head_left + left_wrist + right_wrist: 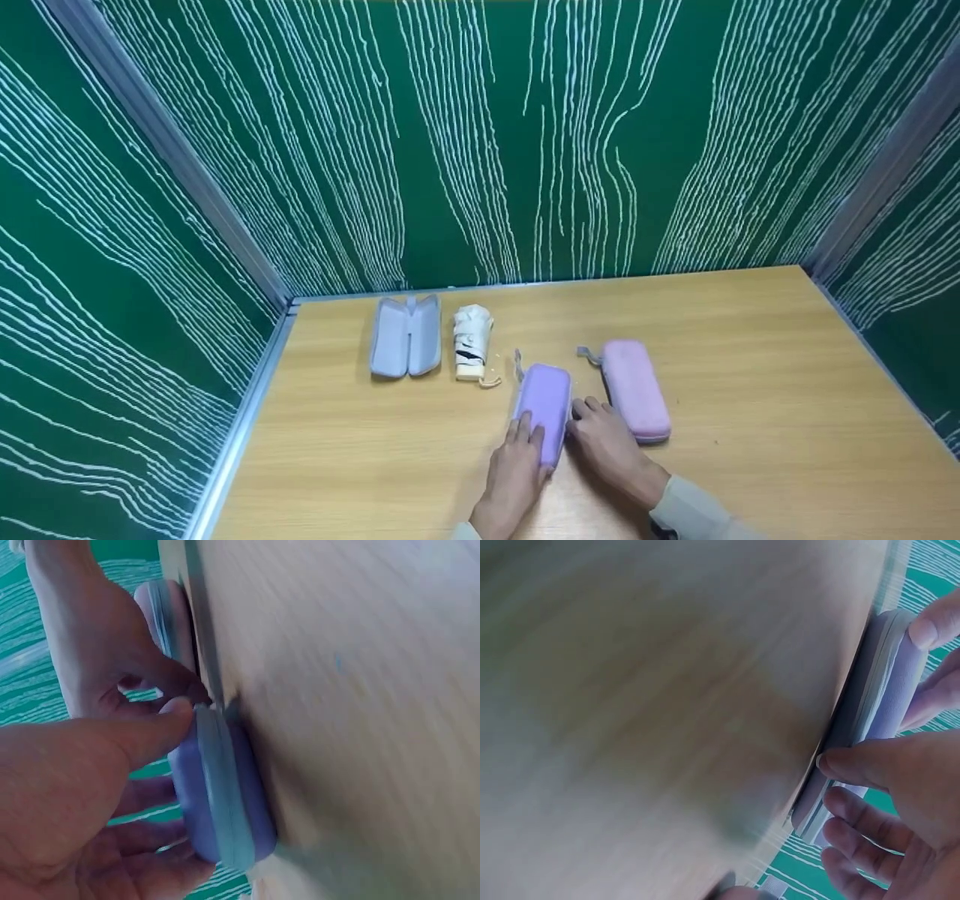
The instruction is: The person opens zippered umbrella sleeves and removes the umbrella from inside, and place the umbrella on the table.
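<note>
A purple zippered hard case (546, 405) lies on the table, shaped like an eyeglass case, with a pale zip band around its side. My left hand (514, 472) holds it: the fingers lie over the lid and the thumb (176, 716) presses its near end. At the case's right side, my right hand (611, 442) has thumb and index finger together on the zip band (881, 682), pinching at the zipper. The zipper pull itself is hidden by the fingertips. The other right fingers are loosely curled.
A pink zippered case (636, 390) lies just right of my right hand. To the back left are an opened grey case (407, 341) and a folded cream umbrella (472, 337) with a wrist cord. Green walls with white lines (465, 150) border the wooden table (360, 465).
</note>
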